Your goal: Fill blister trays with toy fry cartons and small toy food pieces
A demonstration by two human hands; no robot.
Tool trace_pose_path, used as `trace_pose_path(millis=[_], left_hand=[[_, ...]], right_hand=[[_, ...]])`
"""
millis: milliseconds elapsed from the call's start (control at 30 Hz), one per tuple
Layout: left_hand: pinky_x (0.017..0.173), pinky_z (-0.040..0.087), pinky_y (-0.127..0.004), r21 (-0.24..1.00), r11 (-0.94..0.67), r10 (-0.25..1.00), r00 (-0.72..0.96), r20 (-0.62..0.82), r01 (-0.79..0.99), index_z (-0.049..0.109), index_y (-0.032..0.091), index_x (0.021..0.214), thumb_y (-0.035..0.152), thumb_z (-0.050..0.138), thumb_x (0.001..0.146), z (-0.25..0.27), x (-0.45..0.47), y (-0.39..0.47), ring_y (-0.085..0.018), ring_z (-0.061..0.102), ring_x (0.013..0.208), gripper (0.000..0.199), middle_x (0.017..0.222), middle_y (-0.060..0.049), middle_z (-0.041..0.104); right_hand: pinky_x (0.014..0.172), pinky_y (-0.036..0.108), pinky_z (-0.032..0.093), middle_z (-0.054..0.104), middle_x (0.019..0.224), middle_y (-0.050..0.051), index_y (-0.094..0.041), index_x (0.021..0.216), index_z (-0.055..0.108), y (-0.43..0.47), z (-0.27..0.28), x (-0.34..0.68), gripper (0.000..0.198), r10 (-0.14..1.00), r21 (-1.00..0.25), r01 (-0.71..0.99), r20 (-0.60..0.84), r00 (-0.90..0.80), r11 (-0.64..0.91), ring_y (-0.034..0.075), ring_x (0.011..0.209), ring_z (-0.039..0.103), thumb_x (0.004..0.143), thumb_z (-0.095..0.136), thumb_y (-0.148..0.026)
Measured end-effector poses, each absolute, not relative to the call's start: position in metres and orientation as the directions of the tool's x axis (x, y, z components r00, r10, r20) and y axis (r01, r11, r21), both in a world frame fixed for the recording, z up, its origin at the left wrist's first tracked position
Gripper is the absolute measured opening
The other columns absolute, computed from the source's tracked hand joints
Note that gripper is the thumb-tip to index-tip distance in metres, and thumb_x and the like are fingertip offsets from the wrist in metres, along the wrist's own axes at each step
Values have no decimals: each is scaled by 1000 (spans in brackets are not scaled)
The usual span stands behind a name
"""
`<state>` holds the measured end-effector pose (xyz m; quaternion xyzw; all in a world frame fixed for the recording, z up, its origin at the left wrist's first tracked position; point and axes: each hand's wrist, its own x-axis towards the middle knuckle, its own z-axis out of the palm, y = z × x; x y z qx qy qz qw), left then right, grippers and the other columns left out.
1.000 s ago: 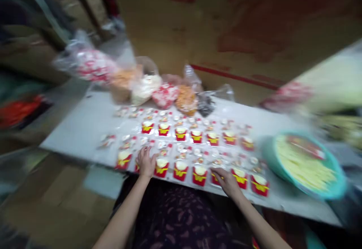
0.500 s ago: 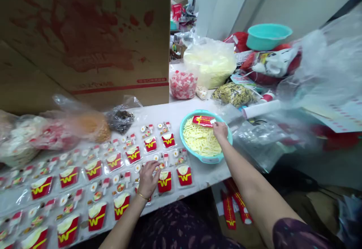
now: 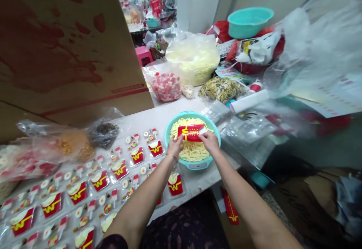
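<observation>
Both hands hold one stack of red fry cartons (image 3: 190, 132) with yellow markings, above a turquoise basin (image 3: 195, 165). My left hand (image 3: 174, 146) is closed on the stack's left end, and my right hand (image 3: 210, 142) pinches its right end, where a whitish part shows. Pale yellow toy fries (image 3: 192, 153) fill the basin under the cartons. Left of the basin, clear plastic packs lie in rows; one near pack holds a red carton (image 3: 175, 183) with a yellow W, others also show tiny eggs and popsicles.
A big cardboard box (image 3: 70, 53) stands at the back left, with bags of small pieces (image 3: 68, 143) before it. Behind the basin are a bag of pink-and-white pieces (image 3: 166, 86) and a large bag of yellow pieces (image 3: 195, 60). Plastic bags (image 3: 251, 136) crowd the right.
My left hand has moved from the packs on the table to the left end of the carton stack. The stack is now held lower over the basin, and the view has shifted right.
</observation>
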<state>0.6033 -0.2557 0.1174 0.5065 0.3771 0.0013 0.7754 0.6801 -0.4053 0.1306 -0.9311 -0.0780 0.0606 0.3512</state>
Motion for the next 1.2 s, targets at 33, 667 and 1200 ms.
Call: trace_pose_path(millis=[33,667,1200], left_hand=[[57,48,-21,779,502,378,715,-588,375,51,16,110,33,63,70,116,614,-257,-12,60,72,45,95,-8,62],[91,40,-38,965,113,436,862,-260,235,52,17,109,20,74,54,129,637,-244,-27,44,116,60,119,-11,53],[93,37,-47,729,-646,351,936,21,226,38,16,125,52,69,54,98,507,-199,-30,47,110,86,116,-13,49]], right_hand=[[62,22,38,61,68,2,-16,59,63,-409,131,677,21,230,-686,148,-29,973,-712,13,67,55,71,52,-31],[61,24,36,63,72,3,-18,60,64,-429,144,689,21,160,-606,129,2,987,-785,14,67,53,73,52,-29],[74,27,42,62,93,6,-17,89,65,-426,139,718,18,396,-493,342,-5,918,-800,16,84,56,76,53,-22]])
